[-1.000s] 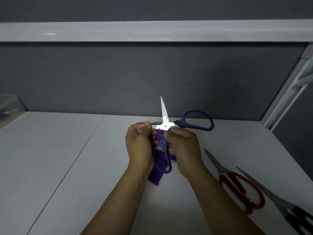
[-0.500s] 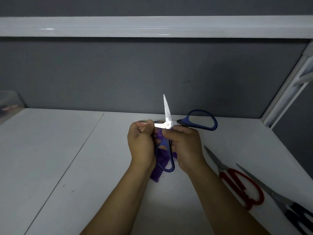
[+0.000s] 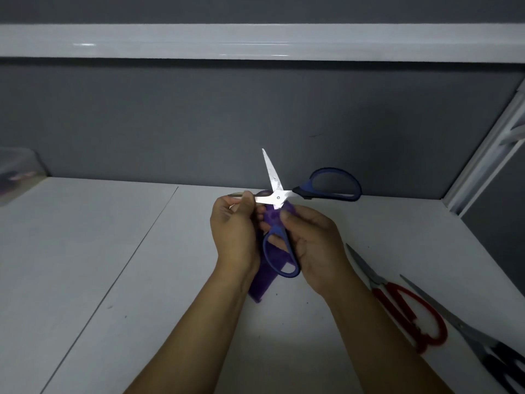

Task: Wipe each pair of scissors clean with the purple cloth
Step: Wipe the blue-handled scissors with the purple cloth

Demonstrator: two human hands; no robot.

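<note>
Blue-handled scissors (image 3: 326, 189) are held spread wide above the white table, one blade pointing up, the other pointing left. My left hand (image 3: 237, 234) pinches the left-pointing blade near its tip. My right hand (image 3: 311, 247) grips the lower handle loop together with the purple cloth (image 3: 265, 270), which bunches under the pivot and hangs down between my hands. Red-handled scissors (image 3: 409, 311) and black-handled scissors (image 3: 483, 342) lie flat on the table at the right.
A white table (image 3: 113, 265) with a seam running diagonally at the left. A grey wall and a white shelf edge (image 3: 255, 41) are behind. A clear plastic box (image 3: 17, 174) stands at far left. A white frame post (image 3: 488, 155) rises at right.
The scissors and both hands have drifted slightly right and up in view. My right thumb has slid down from the pivot, uncovering the purple cloth there. Both holds are unchanged.
</note>
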